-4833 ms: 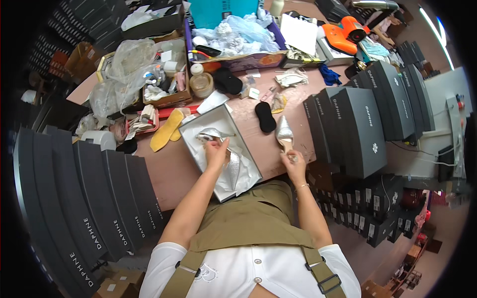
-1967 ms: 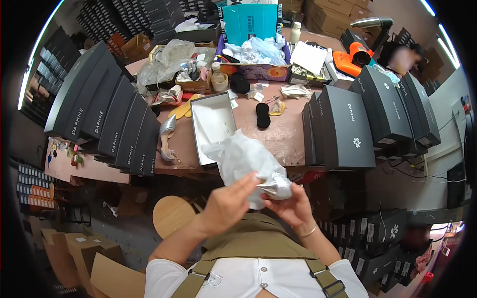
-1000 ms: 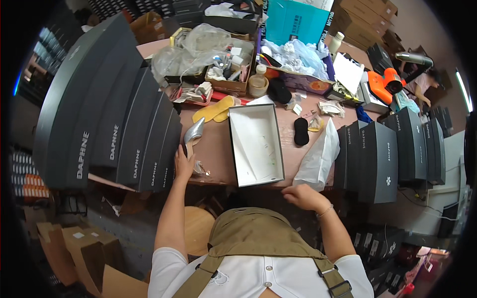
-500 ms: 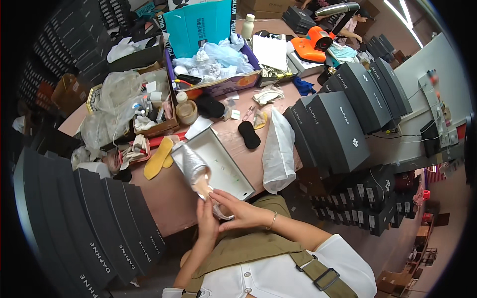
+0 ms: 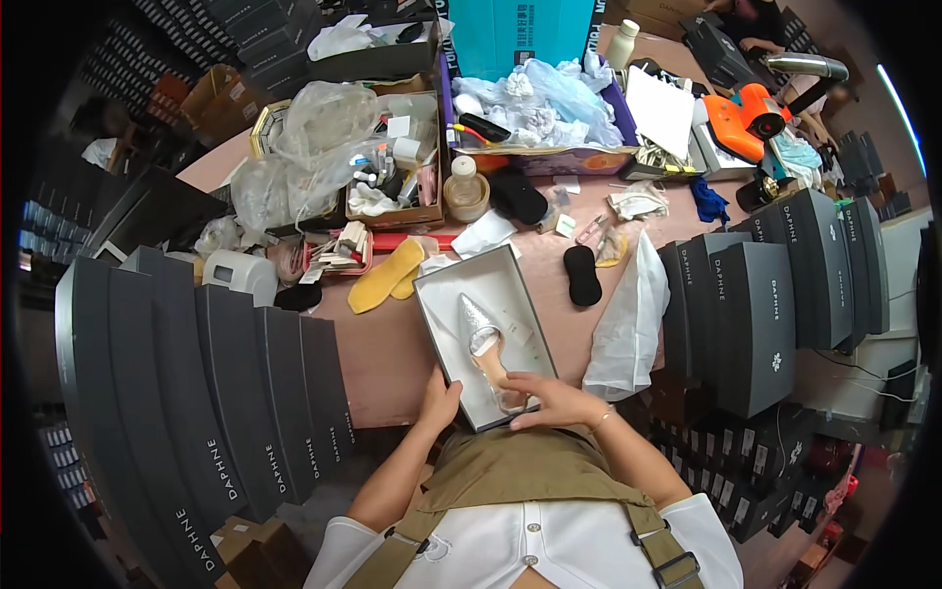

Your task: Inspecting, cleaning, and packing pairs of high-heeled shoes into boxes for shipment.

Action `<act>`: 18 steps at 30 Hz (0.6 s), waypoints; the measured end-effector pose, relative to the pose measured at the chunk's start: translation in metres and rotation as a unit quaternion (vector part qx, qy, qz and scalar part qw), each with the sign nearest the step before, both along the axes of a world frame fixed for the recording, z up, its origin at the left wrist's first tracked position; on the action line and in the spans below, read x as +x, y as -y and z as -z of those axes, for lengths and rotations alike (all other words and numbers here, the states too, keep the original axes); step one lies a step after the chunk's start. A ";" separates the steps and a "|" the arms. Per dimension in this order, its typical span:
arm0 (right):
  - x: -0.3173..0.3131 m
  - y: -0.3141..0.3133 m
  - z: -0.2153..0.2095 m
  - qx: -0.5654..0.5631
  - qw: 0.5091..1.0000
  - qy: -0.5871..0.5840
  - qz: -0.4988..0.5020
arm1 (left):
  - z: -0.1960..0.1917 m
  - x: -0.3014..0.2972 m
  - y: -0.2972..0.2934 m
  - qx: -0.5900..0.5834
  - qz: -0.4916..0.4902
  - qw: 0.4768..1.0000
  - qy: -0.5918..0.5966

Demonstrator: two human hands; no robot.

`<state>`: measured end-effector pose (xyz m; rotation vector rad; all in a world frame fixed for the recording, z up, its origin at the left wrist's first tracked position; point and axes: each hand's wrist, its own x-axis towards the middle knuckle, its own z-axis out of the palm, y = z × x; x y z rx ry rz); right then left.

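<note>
A silver pointed-toe slingback shoe [image 5: 475, 322] lies in a white-lined open shoe box [image 5: 444, 287] at the table's front edge, its toe pointing away from me. My right hand [image 5: 551, 401] reaches over the near end of the box, with its fingers on the heel end of the shoe. Against the box's left wall, near its front corner, my left hand [image 5: 440, 399] grips the side; part of its fingers is hidden. To the right of the box are a black oval pad [image 5: 582, 276] and a white cloth bag [image 5: 633, 324]. Yellow insoles [image 5: 389, 277] lie to the left.
Dark shoe boxes stand in a row at left [image 5: 231, 393] and in stacks at right [image 5: 756, 324]. Behind are a carton of crumpled tissue [image 5: 549, 108], a tray of small supplies [image 5: 392, 187], a glue jar [image 5: 465, 191] and an orange device [image 5: 736, 123].
The shoe has gone from between both hands down into the box. My left hand has let go of it and moved to the box's left side. The view has shifted left.
</note>
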<state>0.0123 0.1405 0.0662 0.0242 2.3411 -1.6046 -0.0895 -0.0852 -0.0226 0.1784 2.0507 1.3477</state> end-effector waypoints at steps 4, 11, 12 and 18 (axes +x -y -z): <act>0.003 -0.061 -0.002 -0.075 0.956 0.051 0.279 | -0.011 -0.011 0.021 -0.019 0.008 0.999 -0.040; 0.010 -0.028 0.102 0.123 0.979 0.094 0.129 | -0.034 -0.029 0.066 0.038 -0.018 0.999 -0.012; 0.012 -0.021 0.119 0.101 0.980 0.102 0.135 | -0.045 -0.032 0.075 0.023 -0.027 0.999 -0.033; -0.026 0.030 0.092 0.019 0.972 0.147 0.181 | -0.063 -0.032 0.129 0.009 -0.106 0.994 0.001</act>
